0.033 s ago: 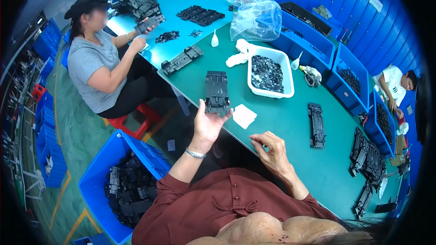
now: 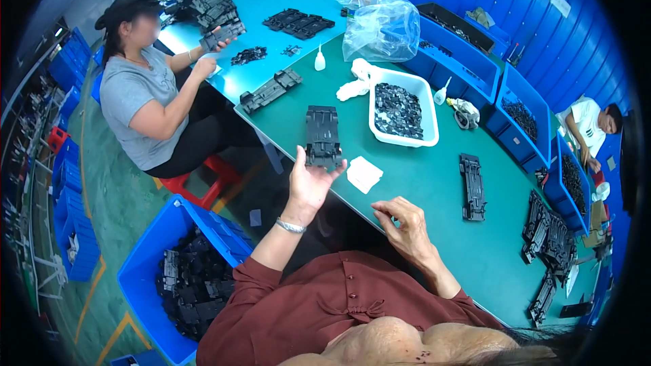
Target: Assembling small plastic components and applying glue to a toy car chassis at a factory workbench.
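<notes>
My left hand (image 2: 308, 190) grips the near end of a black plastic chassis-like tray (image 2: 322, 132), holding it up over the table edge with its long side pointing away. My right hand (image 2: 405, 227) is at the table's front edge, its fingers curled and thumb near the forefinger; whatever they may hold is hidden. Between my hands lies a small white pad (image 2: 365, 174). Beyond it stands a white tub (image 2: 435, 132) full of small dark pieces. Another black chassis piece (image 2: 472, 188) lies to the right of my right hand.
Blue bins (image 2: 522, 139) of dark parts line the table's back. Black chassis pieces (image 2: 553, 237) pile up at right. A blue crate (image 2: 146, 278) of black parts stands at lower left. A co-worker (image 2: 146, 95) sits at left, handling a similar piece. White squeeze bottles (image 2: 320, 61) stand near the tub.
</notes>
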The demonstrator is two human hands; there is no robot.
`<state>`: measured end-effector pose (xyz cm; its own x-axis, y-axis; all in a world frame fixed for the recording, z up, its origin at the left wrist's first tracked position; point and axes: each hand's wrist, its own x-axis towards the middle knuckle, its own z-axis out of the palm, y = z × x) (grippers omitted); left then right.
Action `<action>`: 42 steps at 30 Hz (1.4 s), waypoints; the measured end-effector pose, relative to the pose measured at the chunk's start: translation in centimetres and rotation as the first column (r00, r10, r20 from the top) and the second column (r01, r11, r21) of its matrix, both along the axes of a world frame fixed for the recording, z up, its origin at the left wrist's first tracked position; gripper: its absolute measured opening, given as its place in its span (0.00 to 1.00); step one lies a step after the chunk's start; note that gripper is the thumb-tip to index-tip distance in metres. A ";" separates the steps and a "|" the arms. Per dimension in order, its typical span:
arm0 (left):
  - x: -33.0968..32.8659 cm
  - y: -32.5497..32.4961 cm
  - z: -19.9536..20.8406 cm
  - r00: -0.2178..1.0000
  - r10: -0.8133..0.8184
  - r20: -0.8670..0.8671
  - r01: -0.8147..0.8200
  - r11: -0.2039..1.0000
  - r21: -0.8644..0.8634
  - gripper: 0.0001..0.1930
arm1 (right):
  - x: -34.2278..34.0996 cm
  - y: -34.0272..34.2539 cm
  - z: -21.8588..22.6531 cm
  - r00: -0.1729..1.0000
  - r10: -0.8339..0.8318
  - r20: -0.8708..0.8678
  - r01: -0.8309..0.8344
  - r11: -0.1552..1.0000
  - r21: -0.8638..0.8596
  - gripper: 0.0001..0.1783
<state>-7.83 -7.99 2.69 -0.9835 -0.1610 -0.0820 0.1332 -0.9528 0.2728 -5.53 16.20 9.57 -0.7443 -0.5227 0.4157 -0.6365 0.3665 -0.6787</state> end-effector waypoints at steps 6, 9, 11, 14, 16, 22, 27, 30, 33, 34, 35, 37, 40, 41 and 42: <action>-4.9 -3.1 -0.2 0.979 0.083 0.184 -0.068 0.994 -0.087 0.31 | -0.2 0.6 -0.3 1.000 -0.003 -0.024 0.003 1.000 0.021 0.07; -6.8 -4.4 -0.3 0.974 0.094 0.207 -0.072 0.991 -0.111 0.32 | 0.0 1.3 -0.4 1.000 -0.012 -0.019 0.012 1.000 0.015 0.07; -7.6 -4.8 0.4 0.969 0.110 0.222 -0.094 0.992 -0.078 0.33 | -0.1 1.6 -0.4 1.000 -0.021 -0.006 0.021 1.000 0.005 0.07; -7.5 -4.6 1.1 0.969 0.123 0.214 -0.114 0.992 -0.052 0.33 | 0.0 2.1 -0.4 1.000 -0.021 -0.006 0.021 1.000 0.008 0.07; -6.9 -4.4 1.0 0.985 0.103 0.141 -0.085 0.988 -0.131 0.30 | 0.1 2.2 -0.5 0.999 -0.033 0.012 0.033 0.999 0.014 0.07; -5.8 -4.8 -0.4 0.998 0.061 0.029 -0.046 0.925 -0.376 0.15 | -0.2 1.4 -0.4 1.000 -0.008 0.004 0.008 0.998 0.055 0.07; -5.1 -4.7 -0.8 0.996 0.089 0.000 -0.082 0.915 -0.396 0.14 | -0.5 -1.7 0.7 0.996 0.024 0.080 -0.028 0.998 0.054 0.08; -4.5 -3.9 -0.6 0.987 0.154 -0.039 -0.157 0.911 -0.382 0.15 | -1.3 -4.1 0.6 0.991 0.034 0.127 -0.034 0.999 -0.003 0.11; -2.7 -1.3 1.2 0.954 0.287 -0.085 -0.296 0.865 -0.406 0.16 | -2.6 -6.2 -0.7 0.887 0.103 0.450 0.017 0.967 -0.256 0.21; -1.8 -0.3 1.8 0.934 0.339 -0.112 -0.355 0.849 -0.392 0.17 | -2.7 -7.1 -0.1 0.777 0.209 0.594 0.028 0.931 -0.365 0.28; -0.9 0.8 2.5 0.908 0.394 -0.141 -0.415 0.803 -0.427 0.19 | -2.9 -7.7 -0.1 0.712 0.290 0.639 0.041 0.892 -0.451 0.29; 0.6 2.4 2.1 0.851 0.490 -0.188 -0.498 0.641 -0.584 0.23 | -3.1 -8.6 0.0 0.575 0.405 0.711 0.072 0.840 -0.537 0.28; 1.8 4.4 0.6 0.777 0.561 -0.287 -0.594 0.501 -0.630 0.28 | -3.0 -9.0 -0.4 0.516 0.480 0.709 0.054 0.808 -0.587 0.24; 2.1 4.9 -0.3 0.729 0.601 -0.327 -0.636 0.420 -0.647 0.29 | -2.7 -9.2 -0.3 0.446 0.543 0.712 0.088 0.765 -0.638 0.22; 2.6 5.3 -1.1 0.721 0.612 -0.325 -0.632 0.390 -0.669 0.28 | -2.3 -9.3 -0.2 0.441 0.538 0.718 0.097 0.767 -0.634 0.22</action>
<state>-5.21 -2.66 1.62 -0.5843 -0.7211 0.3723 0.6215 -0.1025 0.7767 -7.88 6.87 9.40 -0.7496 -0.6565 -0.0840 0.3604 -0.2985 -0.8838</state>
